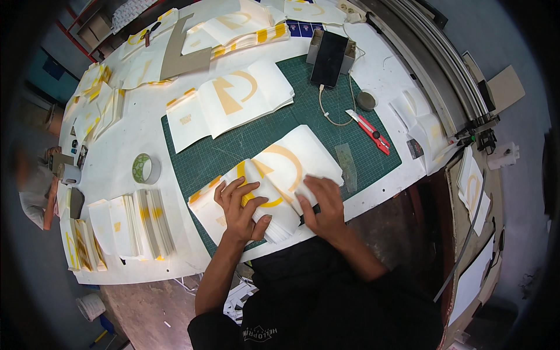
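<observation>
Knife (pixel 368 132) on mat (pixel 318 108), right of paper stack (pixel 291 166).

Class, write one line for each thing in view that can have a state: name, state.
Left hand: spread on the handled sheets
Right hand: at the handled sheets' right part, slightly blurred
Handled sheets: partly folded
Other printed sheets: on the cutting mat, opened out
Cutting mat: flat, partly covered
Phone: propped, screen dark, cable plugged in
Red cutter: lying down, blade unclear

We wear a black shirt (pixel 350 309) with short sleeves (pixel 214 328) and a small pale print (pixel 259 333) on its front; our forearms (pixel 219 279) and hands (pixel 238 217) are bare.
</observation>
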A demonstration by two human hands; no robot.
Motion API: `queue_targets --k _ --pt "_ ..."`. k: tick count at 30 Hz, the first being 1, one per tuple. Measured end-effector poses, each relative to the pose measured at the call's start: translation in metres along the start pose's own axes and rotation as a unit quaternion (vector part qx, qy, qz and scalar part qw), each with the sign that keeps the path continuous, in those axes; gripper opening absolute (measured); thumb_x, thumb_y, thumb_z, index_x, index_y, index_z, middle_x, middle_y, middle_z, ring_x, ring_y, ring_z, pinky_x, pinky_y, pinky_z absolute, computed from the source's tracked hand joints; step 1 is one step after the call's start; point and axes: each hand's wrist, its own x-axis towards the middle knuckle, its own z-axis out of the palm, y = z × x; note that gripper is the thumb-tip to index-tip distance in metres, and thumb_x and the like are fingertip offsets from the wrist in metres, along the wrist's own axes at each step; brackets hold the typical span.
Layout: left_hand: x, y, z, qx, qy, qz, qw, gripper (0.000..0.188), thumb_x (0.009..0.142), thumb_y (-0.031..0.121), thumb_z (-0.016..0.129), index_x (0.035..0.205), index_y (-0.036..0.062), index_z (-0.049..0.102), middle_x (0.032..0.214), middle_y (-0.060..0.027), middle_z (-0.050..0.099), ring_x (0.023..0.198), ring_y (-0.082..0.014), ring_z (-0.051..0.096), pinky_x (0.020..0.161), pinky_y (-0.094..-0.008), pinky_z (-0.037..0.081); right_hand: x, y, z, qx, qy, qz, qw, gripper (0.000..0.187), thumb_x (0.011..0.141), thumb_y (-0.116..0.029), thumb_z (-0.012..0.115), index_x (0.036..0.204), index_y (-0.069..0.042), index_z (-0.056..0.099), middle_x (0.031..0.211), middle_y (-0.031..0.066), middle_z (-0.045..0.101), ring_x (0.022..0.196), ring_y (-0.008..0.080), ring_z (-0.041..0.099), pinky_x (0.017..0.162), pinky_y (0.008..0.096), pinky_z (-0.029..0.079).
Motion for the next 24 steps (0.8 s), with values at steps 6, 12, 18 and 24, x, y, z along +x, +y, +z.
queue_targets --k 6,12,18,24 --pt "0.001 0.001 -0.001 -0.003 0.004 -0.001 1.000 0.034 0.085 0.043 0.063 0.087 0.0114 0.074 0.117 -0.0133 0.070 0.125 -0.0366 0.053 0.112 -0.0596 0.022 0.004 0.022 -0.004 -0.266 0.056 0.089 0.958 0.044 0.090 -0.022 0.075 0.120 0.008 0.066 0.140 0.0288 0.050 0.134 0.0449 0.044 0.106 0.0621 0.032" --pt "0.002 0.002 -0.001 -0.001 -0.001 0.001 1.000 0.035 0.085 0.043 0.061 0.087 0.0111 0.074 0.117 -0.0140 0.069 0.125 -0.0371 0.053 0.112 -0.0601 0.022 0.000 0.026 -0.003 -0.269 0.011 0.072 0.960 0.040 0.089 -0.022 0.075 0.116 0.007 0.069 0.143 0.0263 0.050 0.135 0.0431 0.044 0.106 0.0606 0.032" --pt "0.001 0.002 -0.002 0.005 -0.008 -0.001 1.000 0.039 0.089 0.044 0.055 0.087 0.0101 0.073 0.117 -0.0158 0.067 0.126 -0.0383 0.051 0.113 -0.0617 0.022 -0.002 -0.011 -0.013 0.047 -0.048 -0.016 0.998 0.055 0.088 -0.018 0.077 0.134 0.003 0.055 0.137 0.0240 0.058 0.131 0.0407 0.052 0.105 0.0533 0.037" --pt "0.001 0.001 0.000 0.003 -0.005 0.003 1.000 0.039 0.088 0.045 0.055 0.088 0.0100 0.073 0.117 -0.0159 0.068 0.126 -0.0384 0.051 0.112 -0.0618 0.022 -0.007 0.008 0.005 0.005 0.041 0.052 0.998 0.059 0.084 -0.008 0.081 0.135 0.003 0.053 0.112 0.0180 0.068 0.103 0.0323 0.063 0.094 0.0418 0.048"
